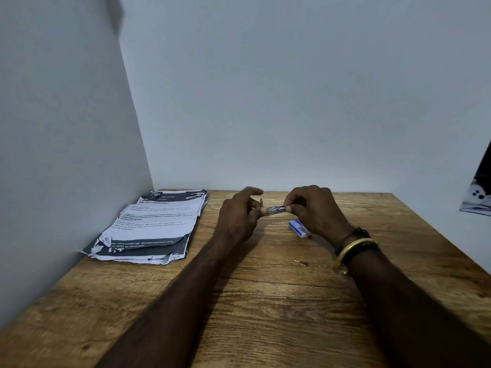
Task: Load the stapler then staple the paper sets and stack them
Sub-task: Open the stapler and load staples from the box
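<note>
Both hands are raised just above the wooden table [265, 309], meeting over its far half. The right hand [314, 212] pinches the right end of a small silvery metal piece [276, 210] between thumb and curled fingers. The left hand [236, 221], somewhat blurred, holds the other end with its thumb and a bent finger, while its forefinger sticks out straight above. The silvery metal piece spans the gap between the two hands and lies roughly level. Whether it is the stapler itself or a strip of staples cannot be told at this size. A small brownish bit [261, 201] stands up just beside the left fingertips.

Below the right hand, close to its wrist side, a little blue and white box [299, 228] lies on the wood. Nearer the person, between the two forearms, a tiny loose metal scrap [301, 263] rests on the table. Well to the left of the left hand, against the wall, the paper sets [154, 224] lie in a loose pile with torn, curled near corners. A gold bangle and dark bands [353, 251] circle the right wrist.
</note>
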`<state>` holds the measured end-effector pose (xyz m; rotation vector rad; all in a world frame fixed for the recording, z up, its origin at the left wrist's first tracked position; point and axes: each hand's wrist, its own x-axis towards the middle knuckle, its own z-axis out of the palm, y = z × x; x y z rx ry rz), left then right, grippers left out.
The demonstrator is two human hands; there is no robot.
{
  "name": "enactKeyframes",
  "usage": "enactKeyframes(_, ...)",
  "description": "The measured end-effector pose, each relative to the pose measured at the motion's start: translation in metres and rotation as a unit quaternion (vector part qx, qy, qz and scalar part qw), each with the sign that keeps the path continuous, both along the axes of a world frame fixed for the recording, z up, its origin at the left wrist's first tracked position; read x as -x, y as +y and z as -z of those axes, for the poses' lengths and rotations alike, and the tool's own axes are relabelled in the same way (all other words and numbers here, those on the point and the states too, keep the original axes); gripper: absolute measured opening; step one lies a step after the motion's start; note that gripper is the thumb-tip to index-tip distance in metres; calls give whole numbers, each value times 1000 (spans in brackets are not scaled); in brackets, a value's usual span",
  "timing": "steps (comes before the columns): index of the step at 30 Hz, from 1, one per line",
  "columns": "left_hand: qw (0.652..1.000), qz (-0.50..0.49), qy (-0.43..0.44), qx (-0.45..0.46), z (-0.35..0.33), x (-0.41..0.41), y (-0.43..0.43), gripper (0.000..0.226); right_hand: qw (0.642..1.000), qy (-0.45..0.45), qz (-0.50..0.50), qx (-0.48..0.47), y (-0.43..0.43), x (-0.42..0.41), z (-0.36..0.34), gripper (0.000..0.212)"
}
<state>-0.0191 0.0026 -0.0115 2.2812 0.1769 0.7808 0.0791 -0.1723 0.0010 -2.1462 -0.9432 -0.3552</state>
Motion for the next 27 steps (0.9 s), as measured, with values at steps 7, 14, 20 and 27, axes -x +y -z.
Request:
enactKeyframes(7, 1000, 0, 6, 30, 0, -2, 4, 13, 1000, -13, -11, 4, 3, 1, 1, 7)
enactKeyframes(14, 997, -7, 53, -50, -2, 0, 0, 21, 1000, -22, -11, -3, 4, 2, 2, 7)
enactKeyframes(20, 995, -15, 60, -76, -2, 0, -2, 14, 1000, -22, -7, -13, 4, 2, 2, 7)
enactKeyframes(27, 996, 1, 80, -43, 0, -3, 1, 20, 1000, -18, -3, -19, 4, 0, 3, 7)
